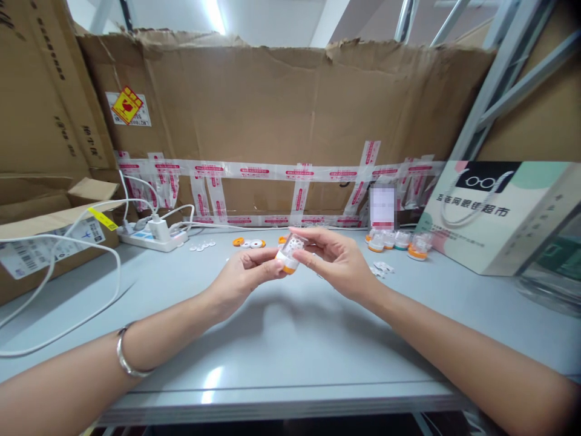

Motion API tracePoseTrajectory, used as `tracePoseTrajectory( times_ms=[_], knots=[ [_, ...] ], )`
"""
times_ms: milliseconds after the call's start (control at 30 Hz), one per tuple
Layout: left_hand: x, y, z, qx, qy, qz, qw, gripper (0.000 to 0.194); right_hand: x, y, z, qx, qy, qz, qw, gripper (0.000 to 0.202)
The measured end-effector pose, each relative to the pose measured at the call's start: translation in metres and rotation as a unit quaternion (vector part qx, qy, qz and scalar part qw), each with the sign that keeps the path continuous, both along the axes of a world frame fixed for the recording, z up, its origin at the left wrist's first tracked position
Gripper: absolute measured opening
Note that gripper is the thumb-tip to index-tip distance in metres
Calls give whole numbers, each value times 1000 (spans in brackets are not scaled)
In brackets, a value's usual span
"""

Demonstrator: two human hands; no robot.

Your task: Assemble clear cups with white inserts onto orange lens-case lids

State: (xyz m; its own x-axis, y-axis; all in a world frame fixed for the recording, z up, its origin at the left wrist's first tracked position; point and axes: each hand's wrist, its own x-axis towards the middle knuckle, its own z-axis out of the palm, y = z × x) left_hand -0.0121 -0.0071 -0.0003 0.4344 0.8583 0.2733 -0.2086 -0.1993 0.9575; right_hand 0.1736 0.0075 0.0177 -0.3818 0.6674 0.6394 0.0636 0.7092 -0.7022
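A small clear container with a white and orange base (288, 261) is held above the table between both hands. My left hand (247, 275) pinches its base from the left. The fingers of my right hand (336, 257) close round its clear upper part from the right. White pieces with holes show inside it. Behind my hands, orange and white rings (249, 243) lie on the table, with small white discs (202, 246) further left. Several similar containers (418, 247) stand at the right, and small white pieces (382, 269) lie in front of them.
A power strip (154, 237) with white cables sits at the left beside an open cardboard box (54, 242). A paper bag (490, 224) and a clear vessel (551, 272) stand at the right. Taped cardboard (281, 115) forms the back wall of the grey table (290, 357).
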Motion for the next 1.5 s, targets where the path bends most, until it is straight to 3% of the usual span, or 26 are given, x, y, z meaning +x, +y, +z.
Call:
tracePoseTrajectory(
  times_ms=[133, 300, 633, 800, 1133, 1500],
  knots=[
    [2, 0, 1, -10, -35, -3, 999, 20, 0, -1, -3, 141, -101, -54, 983, 68],
    [4, 0, 0, 8, -26, 3, 1000, 19, -3, 0, -9, 277, -132, -162, 938, 57],
    [5, -5, -2, 14, -3, -1, 1000, 22, 4, 0, -3, 420, -147, -176, 878, 50],
    [6, -8, -1, 37, -16, -24, 999, 28, 8, -1, 1, 500, -139, -161, 840, 57],
    [6, -10, 1, 59, -2, -49, 997, 28, 9, -2, -2, 489, -165, -131, 846, 56],
    [6, -11, 6, 74, 66, -2, 995, 31, 4, 1, -3, 457, -179, -121, 863, 55]
  ],
)
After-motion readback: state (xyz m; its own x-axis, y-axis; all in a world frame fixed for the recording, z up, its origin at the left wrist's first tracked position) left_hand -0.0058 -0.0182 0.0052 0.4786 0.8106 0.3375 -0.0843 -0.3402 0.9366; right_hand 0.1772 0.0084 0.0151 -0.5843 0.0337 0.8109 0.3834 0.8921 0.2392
